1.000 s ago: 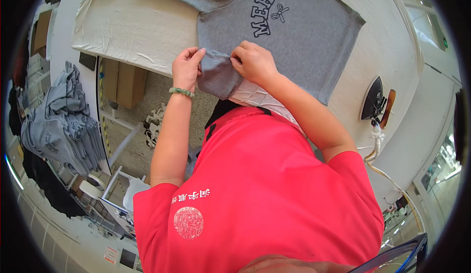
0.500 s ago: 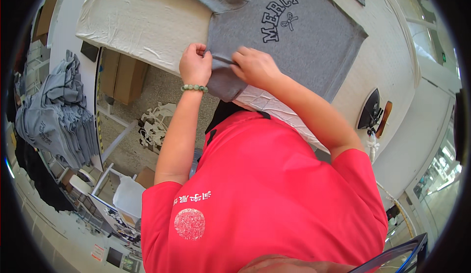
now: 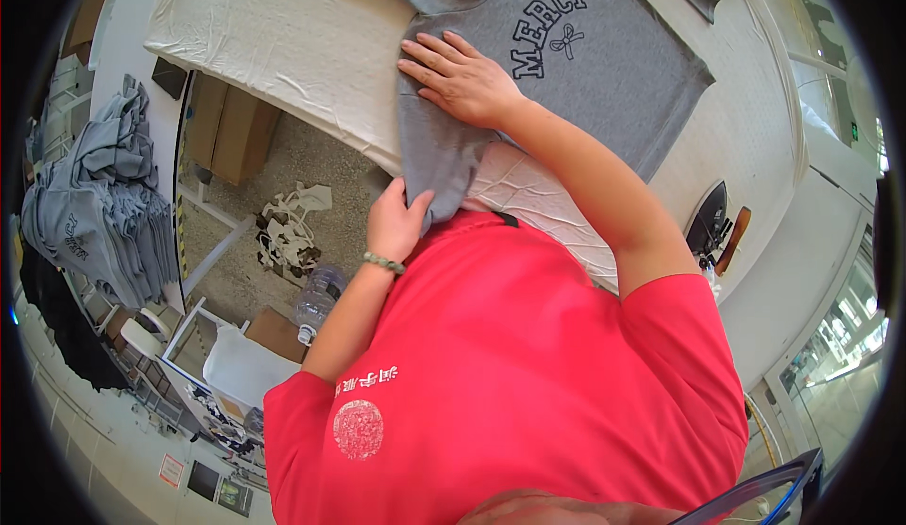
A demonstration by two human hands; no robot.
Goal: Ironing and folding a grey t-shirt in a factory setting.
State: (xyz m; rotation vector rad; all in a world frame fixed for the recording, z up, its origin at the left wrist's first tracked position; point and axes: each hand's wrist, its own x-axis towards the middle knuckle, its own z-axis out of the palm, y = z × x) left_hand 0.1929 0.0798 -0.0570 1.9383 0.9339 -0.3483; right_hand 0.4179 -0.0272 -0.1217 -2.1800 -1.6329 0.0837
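A grey sweatshirt (image 3: 623, 81) with dark outlined lettering and a small bow motif lies spread over the cream-covered ironing table (image 3: 274, 34). My right hand (image 3: 467, 81) rests flat on the cloth left of the lettering, open, with its fingers stretched out. Down at the table's near edge, close to my waist, my left hand (image 3: 394, 223) is closed on a hanging part of the sweatshirt, thumb on top. The cloth runs taut between the two hands. A sleeve lies folded at the top of the view.
An iron (image 3: 708, 218) stands at the table's right edge. Further left, a pile of grey garments (image 3: 104, 213) hangs over a white table. Below are a cardboard box (image 3: 231, 133), cloth scraps (image 3: 288, 228) and a clear plastic bottle (image 3: 319, 303).
My left hand has moved down toward my waist, drawing the sweatshirt's edge with it. My right hand has shifted up and left and flattened onto the cloth.
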